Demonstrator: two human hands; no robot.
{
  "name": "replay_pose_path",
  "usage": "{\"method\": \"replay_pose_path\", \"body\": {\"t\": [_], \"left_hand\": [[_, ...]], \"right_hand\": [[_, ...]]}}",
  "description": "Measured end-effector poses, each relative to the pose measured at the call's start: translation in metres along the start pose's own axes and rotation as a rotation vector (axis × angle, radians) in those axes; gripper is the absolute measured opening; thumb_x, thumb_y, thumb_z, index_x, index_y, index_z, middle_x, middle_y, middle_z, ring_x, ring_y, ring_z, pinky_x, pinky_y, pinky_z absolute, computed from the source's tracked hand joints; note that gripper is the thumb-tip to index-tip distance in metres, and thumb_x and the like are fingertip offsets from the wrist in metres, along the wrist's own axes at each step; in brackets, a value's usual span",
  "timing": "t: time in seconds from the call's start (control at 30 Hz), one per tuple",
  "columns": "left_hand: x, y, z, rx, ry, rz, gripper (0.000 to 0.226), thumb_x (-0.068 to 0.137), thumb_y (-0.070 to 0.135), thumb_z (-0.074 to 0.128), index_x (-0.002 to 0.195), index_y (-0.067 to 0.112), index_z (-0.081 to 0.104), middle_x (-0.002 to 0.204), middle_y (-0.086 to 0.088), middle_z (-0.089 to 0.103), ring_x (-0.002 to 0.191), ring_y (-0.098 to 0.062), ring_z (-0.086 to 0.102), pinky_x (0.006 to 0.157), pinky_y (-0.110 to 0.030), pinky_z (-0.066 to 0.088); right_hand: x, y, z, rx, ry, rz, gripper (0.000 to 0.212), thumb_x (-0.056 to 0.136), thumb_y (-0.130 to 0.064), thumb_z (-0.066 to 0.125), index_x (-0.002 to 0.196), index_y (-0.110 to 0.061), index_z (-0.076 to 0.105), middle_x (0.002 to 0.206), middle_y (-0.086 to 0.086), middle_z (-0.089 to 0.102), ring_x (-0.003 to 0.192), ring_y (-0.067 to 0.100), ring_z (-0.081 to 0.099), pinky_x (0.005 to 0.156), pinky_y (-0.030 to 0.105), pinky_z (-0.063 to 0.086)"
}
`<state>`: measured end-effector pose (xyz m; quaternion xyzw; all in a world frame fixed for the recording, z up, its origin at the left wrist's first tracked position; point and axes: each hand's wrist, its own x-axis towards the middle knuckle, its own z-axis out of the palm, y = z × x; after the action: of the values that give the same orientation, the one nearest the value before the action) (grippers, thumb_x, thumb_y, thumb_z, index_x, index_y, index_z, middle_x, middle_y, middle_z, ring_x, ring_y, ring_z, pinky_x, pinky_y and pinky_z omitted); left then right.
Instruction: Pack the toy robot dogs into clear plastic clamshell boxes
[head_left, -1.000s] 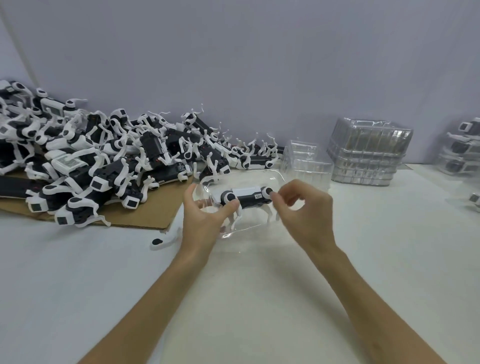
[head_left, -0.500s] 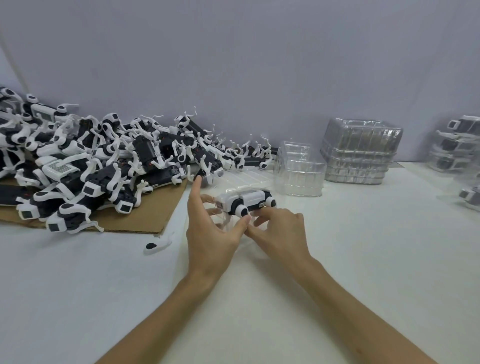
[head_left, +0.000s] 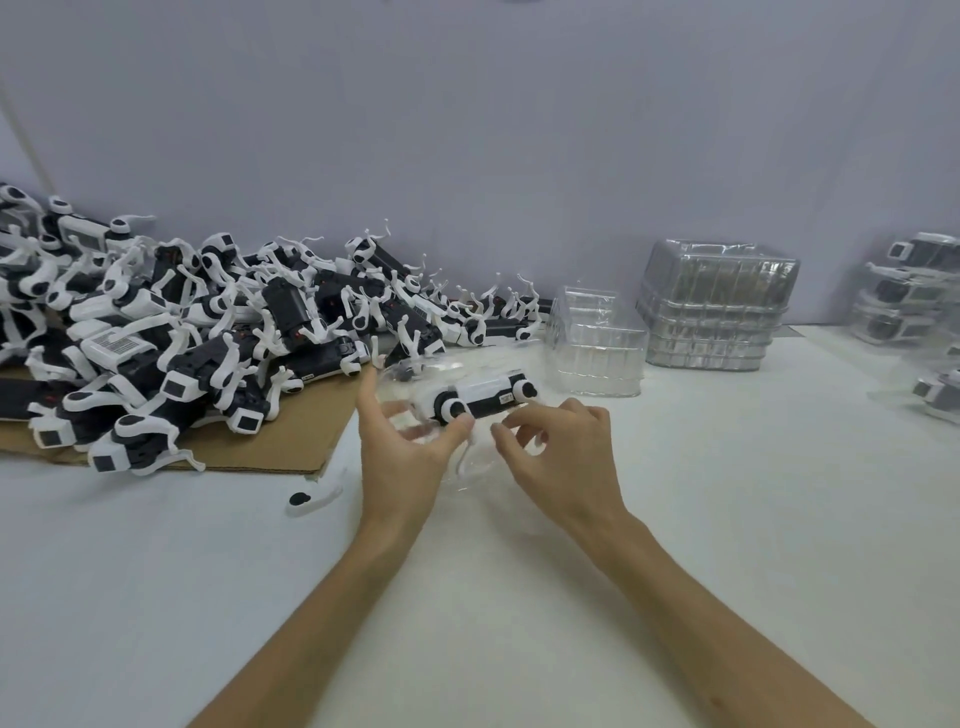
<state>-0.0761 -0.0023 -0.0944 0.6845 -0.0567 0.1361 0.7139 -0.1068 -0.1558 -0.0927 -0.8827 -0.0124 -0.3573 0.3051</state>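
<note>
**Item in hand:** one toy robot dog (head_left: 483, 397), white body with black hubs. It lies lengthwise in a clamshell box (head_left: 410, 371) that I hold just above the tabletop (head_left: 727, 493), in front of the pile of unpacked dogs (head_left: 208, 322).

**Left hand (head_left: 402, 452):** spread wide and cupping the box. My thumb is at the dog's near hub and my fingers show through the clear far wall.

**Right hand (head_left: 561, 457):** fingers curled, thumb and forefinger tips close together at the box's near edge. I cannot tell whether they pinch plastic or a leg.

**Method note:** I judge the dog is being seated.
- Tuck every thin white leg inside the moulded cavity before folding the lid.
- Press on the body, not the legs.
- Keep my left hand steady so the slippery shell does not twist.

**Stock nearby:** empty shells (head_left: 595, 343), a taller stack of shells (head_left: 717, 306), packed boxes (head_left: 904, 296) at far right, and a loose leg (head_left: 311, 499) by the cardboard (head_left: 291, 441).

**Change since half a second ago:** my right hand has drawn rightward off my left thumb, leaving a gap. The dog keeps its place.
</note>
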Motion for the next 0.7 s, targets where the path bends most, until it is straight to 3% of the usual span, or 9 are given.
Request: {"method": "replay_pose_path", "body": {"t": [0.13, 0.27, 0.4, 0.5, 0.6, 0.7], "left_hand": [[0.013, 0.0, -0.015, -0.228, -0.06, -0.399, 0.101, 0.048, 0.032, 0.091, 0.138, 0.035, 0.045, 0.12, -0.012, 0.066, 0.098, -0.026, 0.07, 0.076, -0.048, 0.059], [0.017, -0.004, -0.023, -0.262, -0.101, -0.514, 0.075, 0.079, 0.032, 0.08, 0.144, 0.03, 0.043, 0.126, 0.0, 0.056, 0.11, -0.031, 0.066, 0.088, -0.053, 0.059], [0.02, 0.0, -0.022, -0.136, -0.071, -0.365, 0.064, 0.09, 0.035, 0.068, 0.149, 0.032, 0.043, 0.152, 0.009, 0.039, 0.135, -0.013, 0.041, 0.109, -0.035, 0.037], [0.017, 0.003, -0.021, 0.076, -0.034, -0.152, 0.043, 0.092, 0.023, 0.066, 0.132, 0.034, 0.057, 0.144, 0.008, 0.041, 0.129, -0.007, 0.038, 0.101, -0.028, 0.029], [0.014, 0.003, -0.017, 0.095, 0.0, -0.154, 0.034, 0.092, 0.015, 0.066, 0.121, 0.029, 0.056, 0.136, 0.001, 0.047, 0.117, -0.012, 0.047, 0.09, -0.026, 0.034], [0.01, 0.002, -0.014, 0.144, 0.009, -0.127, 0.034, 0.093, 0.009, 0.064, 0.122, 0.024, 0.055, 0.128, -0.002, 0.053, 0.102, -0.011, 0.054, 0.079, -0.023, 0.039]], "right_hand": [[0.007, -0.001, -0.012, 0.119, -0.032, -0.071, 0.009, 0.083, -0.036, 0.067, 0.076, -0.035, 0.072, 0.066, -0.022, 0.065, 0.079, 0.007, 0.058, 0.093, 0.018, 0.027], [0.006, -0.001, -0.015, 0.088, -0.169, -0.163, 0.018, 0.085, -0.041, 0.063, 0.078, -0.03, 0.075, 0.073, -0.022, 0.067, 0.082, 0.006, 0.056, 0.095, 0.022, 0.028], [0.006, 0.0, -0.015, 0.074, -0.174, -0.175, 0.014, 0.086, -0.033, 0.065, 0.076, -0.028, 0.073, 0.07, -0.02, 0.065, 0.079, 0.008, 0.056, 0.094, 0.026, 0.031], [0.007, 0.002, -0.014, 0.053, -0.213, -0.163, 0.014, 0.088, -0.023, 0.068, 0.074, -0.025, 0.072, 0.068, -0.016, 0.065, 0.074, 0.008, 0.054, 0.088, 0.031, 0.037], [0.007, -0.001, -0.015, 0.049, -0.18, -0.174, 0.012, 0.089, -0.016, 0.067, 0.08, -0.021, 0.073, 0.077, -0.013, 0.066, 0.075, 0.008, 0.055, 0.08, 0.035, 0.043], [0.009, -0.001, -0.017, 0.029, -0.165, -0.175, 0.013, 0.09, -0.017, 0.064, 0.091, -0.022, 0.076, 0.093, -0.015, 0.071, 0.087, 0.008, 0.059, 0.084, 0.035, 0.043]]}}
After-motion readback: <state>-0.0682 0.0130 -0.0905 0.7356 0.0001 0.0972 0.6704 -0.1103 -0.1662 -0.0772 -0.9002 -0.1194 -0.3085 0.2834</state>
